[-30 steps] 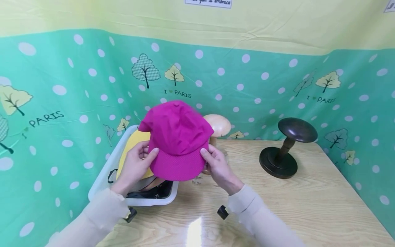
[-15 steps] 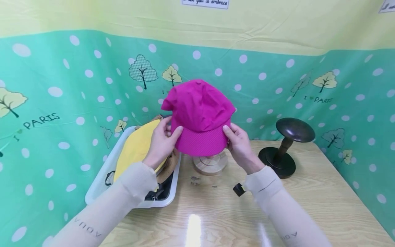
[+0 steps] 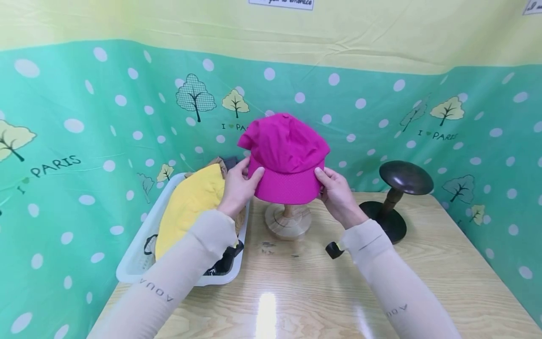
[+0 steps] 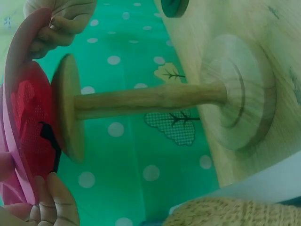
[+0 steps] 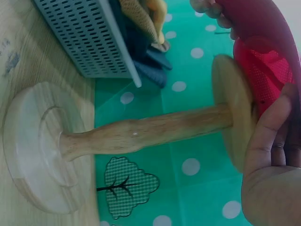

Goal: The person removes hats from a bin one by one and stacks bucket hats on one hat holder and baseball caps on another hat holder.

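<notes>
A magenta baseball cap (image 3: 288, 150) is pinched at the sides of its brim by both hands, thumbs on top. My left hand (image 3: 238, 187) has the left side and my right hand (image 3: 341, 195) the right. Behind and under the cap stands a light wooden hat stand (image 3: 288, 225), its top hidden in the head view. The wrist views show the stand's round top (image 4: 68, 108) right at the cap's underside; whether they touch, I cannot tell. A black strap (image 4: 51, 141) shows inside the cap, whose red-looking mesh lining (image 5: 265, 70) faces the stand.
At the left, a white plastic basket (image 3: 127, 263) holds a yellow hat (image 3: 186, 207) and other headwear. A dark hat stand (image 3: 405, 178) stands at the right on the wooden table (image 3: 444, 282). A green dotted curtain (image 3: 305, 113) hangs behind.
Both hands have carried the cap from beside the basket rightward and up to the light wooden stand. In the last half second it has shifted slightly right, and more of the stand's base shows.
</notes>
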`<state>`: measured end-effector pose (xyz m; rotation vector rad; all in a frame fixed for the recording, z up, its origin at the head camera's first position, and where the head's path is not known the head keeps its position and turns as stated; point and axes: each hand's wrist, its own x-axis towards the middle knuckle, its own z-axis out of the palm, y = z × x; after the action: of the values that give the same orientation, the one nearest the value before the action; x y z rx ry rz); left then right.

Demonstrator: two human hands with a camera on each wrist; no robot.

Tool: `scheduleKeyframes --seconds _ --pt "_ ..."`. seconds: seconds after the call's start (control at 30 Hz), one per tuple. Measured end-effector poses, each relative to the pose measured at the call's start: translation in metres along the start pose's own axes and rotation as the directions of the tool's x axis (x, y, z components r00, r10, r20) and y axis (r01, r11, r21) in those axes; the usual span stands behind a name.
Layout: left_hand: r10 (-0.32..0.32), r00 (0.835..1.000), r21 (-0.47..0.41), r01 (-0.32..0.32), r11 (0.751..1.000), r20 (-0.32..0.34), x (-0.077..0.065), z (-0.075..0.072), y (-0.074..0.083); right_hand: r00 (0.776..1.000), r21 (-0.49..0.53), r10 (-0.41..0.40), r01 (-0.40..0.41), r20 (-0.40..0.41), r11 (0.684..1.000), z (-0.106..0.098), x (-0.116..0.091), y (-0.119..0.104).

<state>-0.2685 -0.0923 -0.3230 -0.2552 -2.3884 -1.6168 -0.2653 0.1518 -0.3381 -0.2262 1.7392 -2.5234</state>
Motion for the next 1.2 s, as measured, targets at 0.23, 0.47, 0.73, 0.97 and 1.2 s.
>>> scheduleKeyframes --seconds 0.23,0.47,0.73,0.97,1.2 --pt "-0.103 0.993 0.064 0.099 0.993 0.057 0.003 0.008 -0.011 0.989 -0.014 0.135 -0.136 -0.064 0.991 -0.008 0.004 0.010" --pt "-0.198 0.979 0.075 0.193 0.978 0.056 -0.005 0.019 -0.013 0.964 0.083 0.252 -0.245 -0.084 0.966 -0.015 0.002 0.014" --pt "-0.207 0.978 -0.002 0.207 0.978 -0.001 -0.028 0.031 -0.011 0.954 0.132 0.293 -0.284 -0.058 0.950 -0.025 -0.009 0.024" --pt "-0.206 0.978 0.031 0.206 0.978 -0.002 -0.054 0.046 -0.020 0.956 -0.036 0.278 -0.282 -0.089 0.959 -0.033 -0.027 0.037" --pt "-0.227 0.971 0.032 0.230 0.973 -0.072 -0.076 0.065 -0.033 0.957 -0.224 0.248 -0.277 -0.148 0.934 -0.035 -0.041 0.059"
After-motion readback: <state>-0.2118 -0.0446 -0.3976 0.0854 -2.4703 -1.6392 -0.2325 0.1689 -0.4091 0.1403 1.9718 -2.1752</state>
